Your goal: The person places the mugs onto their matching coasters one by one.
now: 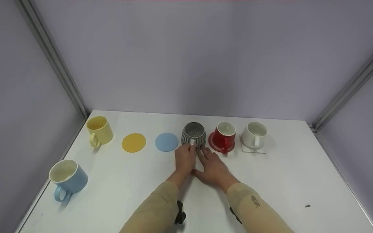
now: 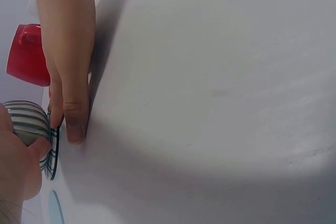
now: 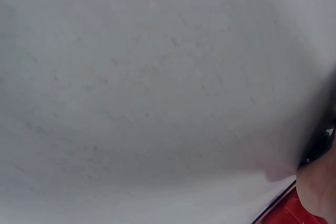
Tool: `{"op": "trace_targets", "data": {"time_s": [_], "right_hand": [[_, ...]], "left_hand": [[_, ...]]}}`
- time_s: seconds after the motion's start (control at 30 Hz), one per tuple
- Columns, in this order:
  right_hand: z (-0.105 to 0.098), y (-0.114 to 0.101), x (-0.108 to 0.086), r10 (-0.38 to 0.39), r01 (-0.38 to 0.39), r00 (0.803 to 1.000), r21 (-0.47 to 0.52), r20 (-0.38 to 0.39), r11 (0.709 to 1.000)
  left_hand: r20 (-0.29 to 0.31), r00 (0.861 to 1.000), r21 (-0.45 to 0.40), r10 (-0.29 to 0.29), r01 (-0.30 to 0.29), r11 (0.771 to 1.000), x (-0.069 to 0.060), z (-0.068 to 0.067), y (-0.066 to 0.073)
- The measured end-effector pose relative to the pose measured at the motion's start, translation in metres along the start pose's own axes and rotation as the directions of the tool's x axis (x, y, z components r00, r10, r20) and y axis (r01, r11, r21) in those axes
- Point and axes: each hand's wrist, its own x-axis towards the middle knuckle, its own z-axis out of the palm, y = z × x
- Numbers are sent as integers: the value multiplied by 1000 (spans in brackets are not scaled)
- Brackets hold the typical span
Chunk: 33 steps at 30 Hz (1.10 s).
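Note:
A grey striped mug (image 1: 194, 132) stands at the middle of the row, its handle toward me. My left hand (image 1: 185, 158) pinches that handle; the left wrist view shows the thumb against the striped side. Beneath the mug lies a dark-rimmed coaster (image 2: 53, 156), mostly hidden in the head view. With fingers extended, my right hand (image 1: 213, 168) rests low over the table, its fingertips at the coaster's near edge. Just right of them a red mug (image 1: 223, 139) sits on a red coaster (image 1: 213, 145). Only part of the right hand shows in the right wrist view.
A white mug (image 1: 253, 136) stands on a clear square coaster (image 1: 254, 151) at the right. Left of the striped mug lie a blue coaster (image 1: 166, 142) and a yellow coaster (image 1: 134, 142). A yellow mug (image 1: 100, 131) and a light blue mug (image 1: 71, 178) stand near the left edge.

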Motion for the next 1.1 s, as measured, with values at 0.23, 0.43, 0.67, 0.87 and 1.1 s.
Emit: {"op": "trace_targets", "data": {"time_s": [0.23, 0.43, 0.67, 0.87, 1.1], "right_hand": [[0, 0, 0, 20, -20, 1000, 23, 6, 1000], [4, 2, 2, 1, -1, 1000, 0, -15, 1000], [3, 2, 2, -2, 2, 1000, -2, -23, 1000], [3, 2, 3, -3, 3, 1000, -6, -14, 1000], [3, 3, 3, 9, -9, 1000, -5, 3, 1000]], "left_hand": [[-6, 1000, 4, 13, -13, 1000, -1, 0, 1], [-29, 999, 27, 30, -29, 999, -1, 2, 0], [-21, 1000, 12, 21, -20, 1000, -1, 1, 0], [-24, 999, 11, 25, -25, 1000, 0, 2, -1], [-21, 1000, 3, 21, -21, 1000, 0, 2, -1]]}}
